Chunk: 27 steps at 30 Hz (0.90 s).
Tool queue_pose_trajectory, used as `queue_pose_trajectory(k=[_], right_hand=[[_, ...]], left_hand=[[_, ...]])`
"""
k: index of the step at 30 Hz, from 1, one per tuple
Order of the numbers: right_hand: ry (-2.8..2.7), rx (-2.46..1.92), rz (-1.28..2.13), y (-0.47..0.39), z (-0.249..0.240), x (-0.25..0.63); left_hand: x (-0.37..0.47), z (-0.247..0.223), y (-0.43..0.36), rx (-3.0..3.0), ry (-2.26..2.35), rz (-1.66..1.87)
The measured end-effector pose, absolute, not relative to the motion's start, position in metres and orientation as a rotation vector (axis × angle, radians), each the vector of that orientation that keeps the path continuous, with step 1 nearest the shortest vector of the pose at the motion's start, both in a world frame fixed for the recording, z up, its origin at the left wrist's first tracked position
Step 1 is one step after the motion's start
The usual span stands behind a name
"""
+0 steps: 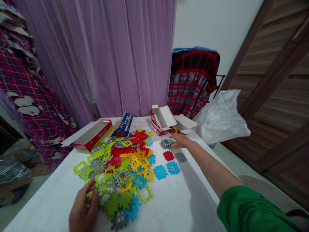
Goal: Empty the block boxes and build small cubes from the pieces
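Note:
Near the far right part of the table, my right hand (pixel 180 141) has its fingers closed over a yellow-green notched building tile (pixel 174 145), mostly hidden beneath it. Just left of the fingertips is a grey block of notched tiles (pixel 165 144). My left hand (pixel 84 207) rests at the near left edge of a big pile of notched tiles (pixel 123 175), thumb and index finger apart, nothing visible in it. Nearer than my right hand lie a red tile (pixel 168 156), a flat grey tile (pixel 181 157) and two blue tiles (pixel 160 172).
Along the white table's (pixel 173 206) far side are an opened red-and-green box (pixel 93 137), a blue box (pixel 125 124) and an opened red-and-white box (pixel 162 120). A white plastic bag (pixel 220 119) bulges beyond the right edge. Purple curtains (pixel 125 58) hang behind.

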State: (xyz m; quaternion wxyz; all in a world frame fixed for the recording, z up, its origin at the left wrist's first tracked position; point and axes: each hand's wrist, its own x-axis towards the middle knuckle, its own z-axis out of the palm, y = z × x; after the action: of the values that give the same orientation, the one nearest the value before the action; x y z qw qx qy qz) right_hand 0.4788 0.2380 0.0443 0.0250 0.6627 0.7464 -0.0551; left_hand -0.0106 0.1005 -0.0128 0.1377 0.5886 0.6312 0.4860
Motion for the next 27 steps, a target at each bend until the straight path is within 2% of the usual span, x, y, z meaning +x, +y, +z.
queue_pose_trajectory(k=[12,16,21,27], right_hand=[[2.293,2.039,-0.149,0.234,0.053,0.471],[2.363,2.021,-0.039,0.220,0.066,0.459],[2.764,1.862,0.017,0.191,0.075,0.395],[3.087,1.546,-0.231,0.152,0.058,0.279]], left_hand=[[-0.013,-0.018,0.102,1.734,1.811,1.409],[-0.012,-0.021,0.104,1.712,1.807,1.450],[-0.008,-0.021,0.109,1.700,1.802,1.497],[-0.007,-0.024,0.111,1.757,1.784,1.475]])
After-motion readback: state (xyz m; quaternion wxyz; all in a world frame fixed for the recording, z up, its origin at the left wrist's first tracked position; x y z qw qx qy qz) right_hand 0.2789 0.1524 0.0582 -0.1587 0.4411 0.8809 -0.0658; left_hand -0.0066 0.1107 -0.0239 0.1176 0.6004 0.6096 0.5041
